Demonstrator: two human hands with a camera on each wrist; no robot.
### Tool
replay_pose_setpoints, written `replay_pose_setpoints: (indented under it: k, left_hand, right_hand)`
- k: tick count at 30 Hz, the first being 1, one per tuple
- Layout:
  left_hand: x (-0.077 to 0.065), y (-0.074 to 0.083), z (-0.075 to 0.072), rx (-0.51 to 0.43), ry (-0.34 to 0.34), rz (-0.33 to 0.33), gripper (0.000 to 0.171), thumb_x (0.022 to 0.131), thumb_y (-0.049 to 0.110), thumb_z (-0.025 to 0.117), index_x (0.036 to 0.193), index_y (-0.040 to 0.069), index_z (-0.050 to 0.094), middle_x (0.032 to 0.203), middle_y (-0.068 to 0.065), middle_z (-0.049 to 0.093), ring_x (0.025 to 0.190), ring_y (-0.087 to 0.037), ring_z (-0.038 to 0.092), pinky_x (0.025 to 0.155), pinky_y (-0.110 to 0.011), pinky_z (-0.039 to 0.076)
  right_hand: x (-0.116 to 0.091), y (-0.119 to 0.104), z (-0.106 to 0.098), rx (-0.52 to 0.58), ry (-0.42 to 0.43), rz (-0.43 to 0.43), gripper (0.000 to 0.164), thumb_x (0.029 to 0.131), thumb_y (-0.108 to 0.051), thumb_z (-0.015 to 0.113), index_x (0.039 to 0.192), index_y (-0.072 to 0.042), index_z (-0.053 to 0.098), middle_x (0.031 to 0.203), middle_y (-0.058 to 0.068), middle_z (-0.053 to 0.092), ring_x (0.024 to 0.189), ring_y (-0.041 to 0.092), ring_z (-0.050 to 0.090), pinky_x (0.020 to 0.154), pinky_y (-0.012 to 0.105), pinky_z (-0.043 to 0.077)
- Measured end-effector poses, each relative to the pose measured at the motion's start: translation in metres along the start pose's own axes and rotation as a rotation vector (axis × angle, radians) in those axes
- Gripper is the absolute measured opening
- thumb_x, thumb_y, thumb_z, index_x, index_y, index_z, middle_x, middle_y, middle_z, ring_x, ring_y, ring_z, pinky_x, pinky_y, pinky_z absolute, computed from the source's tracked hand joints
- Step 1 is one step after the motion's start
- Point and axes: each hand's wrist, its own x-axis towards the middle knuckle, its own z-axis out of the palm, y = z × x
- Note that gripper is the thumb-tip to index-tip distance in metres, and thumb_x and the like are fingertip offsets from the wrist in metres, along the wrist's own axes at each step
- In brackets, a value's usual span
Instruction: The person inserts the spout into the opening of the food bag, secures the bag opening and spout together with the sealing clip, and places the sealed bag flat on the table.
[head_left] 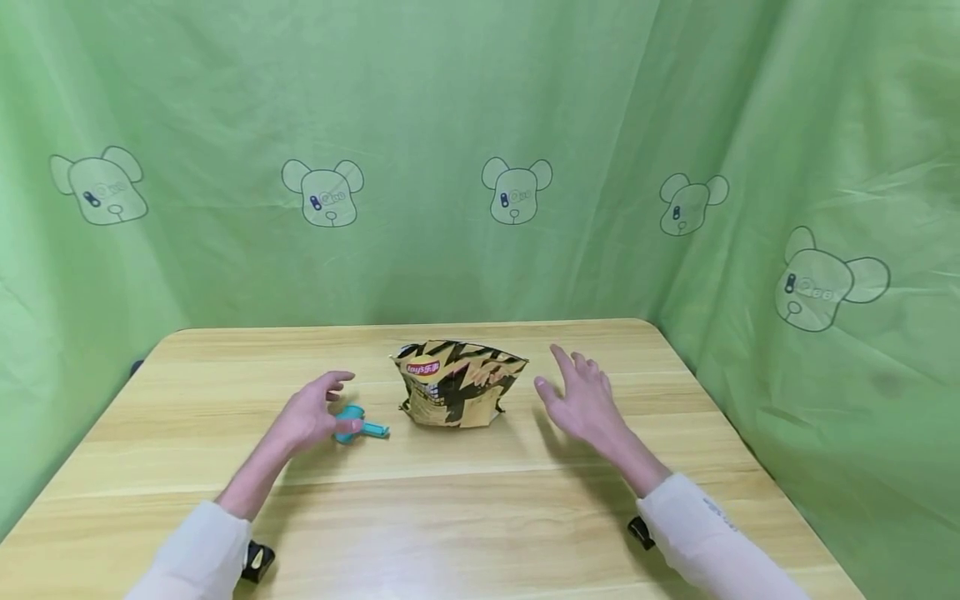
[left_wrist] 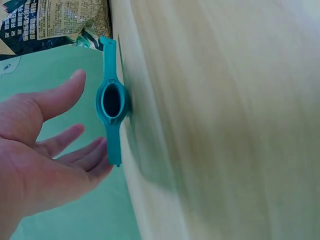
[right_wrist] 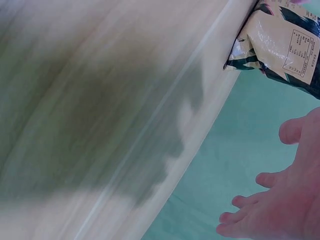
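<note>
Teal plastic, the slim clip with a round central ring (left_wrist: 111,121) lies at three o'clock from my left hand (head_left: 307,417), the nearer one, its long axis running roughly nine to three. Those fingers are apart; contact I can't tell. My right hand (head_left: 585,404), spread and holding nothing, hovers at three o'clock from the upright gold-and-black chip bag (head_left: 459,387).

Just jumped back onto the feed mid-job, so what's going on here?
A person's left grip is open beside a teal clip with a round opening; I can't tell whether the fingers touch it. The right grip is open too, apart from the black-and-tan chip bag and to its right. The bag stands on the wooden table, between the two. Neither side is holding anything at this moment, and the clip is not on the bag.
</note>
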Motion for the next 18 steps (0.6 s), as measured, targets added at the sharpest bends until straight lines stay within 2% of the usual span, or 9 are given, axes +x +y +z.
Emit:
replay_pose_setpoints:
  k: [6,10,14,18]
  left_hand:
    - [0.001,-0.005,0.002,-0.039,-0.010,0.027,0.072,0.079,0.006,0.084,0.143,0.004,0.053,0.140,-0.027,0.057,0.130,-0.044,0.054,0.109,-0.060,0.041]
    - [0.001,-0.007,0.001,-0.040,-0.037,0.037,0.067,0.078,0.002,0.083,0.139,0.004,0.057,0.134,-0.027,0.062,0.125,-0.043,0.058,0.107,-0.059,0.044]
    - [0.002,-0.009,0.002,-0.046,-0.052,0.043,0.065,0.075,-0.002,0.081,0.136,0.004,0.059,0.132,-0.024,0.064,0.120,-0.039,0.061,0.106,-0.059,0.045]
    - [0.003,-0.011,0.003,-0.052,-0.055,0.033,0.063,0.074,-0.006,0.079,0.133,0.003,0.062,0.129,-0.021,0.065,0.117,-0.036,0.062,0.106,-0.057,0.046]
  right_hand:
    - [-0.004,-0.005,0.004,0.017,0.000,-0.021,0.069,0.104,-0.043,0.047,0.160,-0.008,0.026,0.158,0.034,0.030,0.143,0.057,0.029,0.117,0.071,0.018]
    - [-0.007,-0.010,0.004,0.046,-0.037,0.016,0.068,0.105,-0.045,0.046,0.158,-0.006,0.029,0.155,0.031,0.039,0.138,0.054,0.041,0.112,0.070,0.031]
    - [-0.010,-0.014,0.005,0.085,-0.080,0.048,0.066,0.106,-0.046,0.045,0.153,-0.001,0.034,0.143,0.031,0.053,0.126,0.051,0.057,0.104,0.064,0.045]
    - [-0.012,-0.016,0.006,0.095,-0.067,0.026,0.056,0.105,-0.042,0.048,0.138,0.003,0.049,0.124,0.029,0.066,0.106,0.043,0.068,0.090,0.054,0.057]
